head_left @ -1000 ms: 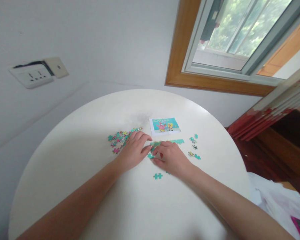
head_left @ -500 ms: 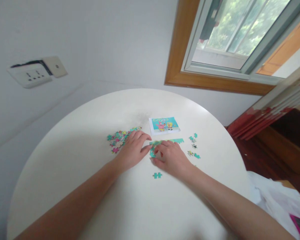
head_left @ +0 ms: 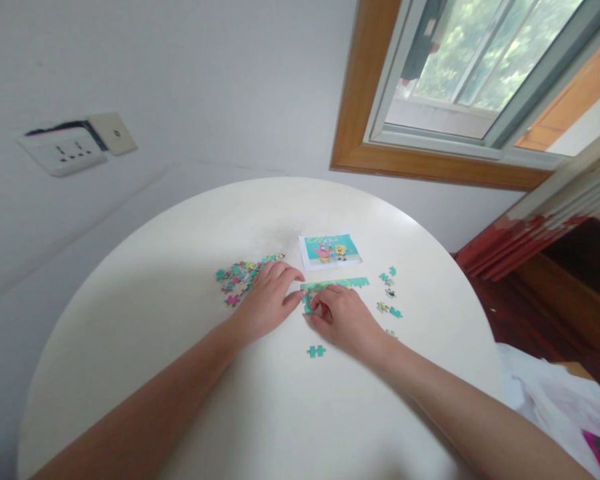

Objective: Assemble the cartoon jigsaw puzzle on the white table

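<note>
On the round white table [head_left: 180, 373], my left hand [head_left: 267, 303] lies flat with fingers stretched toward a joined teal strip of puzzle pieces [head_left: 347, 283]. My right hand [head_left: 343, 315] has its fingers curled and pressed on a small teal piece [head_left: 307, 308] at the strip's left end. A pile of loose coloured pieces [head_left: 236, 279] lies just left of my left hand. A lone teal piece [head_left: 316, 351] sits below my right hand.
A small printed picture card [head_left: 329, 250] lies beyond the strip. Several loose pieces [head_left: 390, 293] are scattered to the right. A wall socket [head_left: 63, 152] is at left, a wood-framed window [head_left: 460, 87] at upper right, and a dark wooden floor beside the table.
My right hand's fingers have curled in and nudged the small teal piece up against the strip's left end. My left hand has barely moved.
</note>
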A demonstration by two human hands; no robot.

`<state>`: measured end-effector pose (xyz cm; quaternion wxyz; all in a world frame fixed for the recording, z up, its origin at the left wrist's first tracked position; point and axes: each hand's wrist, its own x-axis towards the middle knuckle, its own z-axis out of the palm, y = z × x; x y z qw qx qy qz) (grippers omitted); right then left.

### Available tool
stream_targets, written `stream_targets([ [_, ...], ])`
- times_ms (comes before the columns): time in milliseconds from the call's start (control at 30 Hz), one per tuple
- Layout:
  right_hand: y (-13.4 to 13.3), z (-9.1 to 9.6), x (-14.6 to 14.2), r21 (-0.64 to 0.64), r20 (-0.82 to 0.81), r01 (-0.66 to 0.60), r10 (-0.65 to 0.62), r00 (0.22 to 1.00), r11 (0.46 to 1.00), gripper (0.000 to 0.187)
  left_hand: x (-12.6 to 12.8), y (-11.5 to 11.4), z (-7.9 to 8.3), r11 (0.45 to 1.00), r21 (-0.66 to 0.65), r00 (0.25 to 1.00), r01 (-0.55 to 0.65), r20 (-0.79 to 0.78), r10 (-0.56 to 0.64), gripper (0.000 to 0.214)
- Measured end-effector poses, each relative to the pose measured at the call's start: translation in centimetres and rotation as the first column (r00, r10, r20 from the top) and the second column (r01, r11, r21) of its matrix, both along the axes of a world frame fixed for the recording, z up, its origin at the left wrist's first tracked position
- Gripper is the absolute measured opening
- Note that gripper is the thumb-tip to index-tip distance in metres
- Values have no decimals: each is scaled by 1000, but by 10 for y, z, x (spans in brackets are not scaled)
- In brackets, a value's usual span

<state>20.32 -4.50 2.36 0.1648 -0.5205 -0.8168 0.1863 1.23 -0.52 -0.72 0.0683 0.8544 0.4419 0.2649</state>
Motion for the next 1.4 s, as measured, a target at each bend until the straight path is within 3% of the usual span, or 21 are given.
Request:
stream_targets([
  [433,4,-4,-2,46,-46,-18,20,999,999,5,-1,1,-1,1000,-11,1000,2,2,-2,16],
  [567,5,-2,1,42,-20,-30,31,999,999,13,-1,1,-1,1000,-1,1000,7,4,-7,16],
  [700,5,5,12,69,-9,-118,119,993,991,21,0,0,0,1000,2,1000,8,-2,-8,15],
  [867,6,10,19,98,161,-223,205,965,970,26,0,0,0,1000,14,1000,3,-23,-3,14],
  [1133,10,14,26,134,145,-193,173,974,972,34,-1,2,-1,1000,17,999,6,-33,-5,14],
  [1267,25,21,54,186,-30,-47,53,998,981,33,-1,3,-1,1000,3,1000,20,-18,-20,16],
  [1400,42,23,92,109,-97,7,3,995,994,28,-2,4,-3,1000,-15,1000,19,-9,-19,20],
])
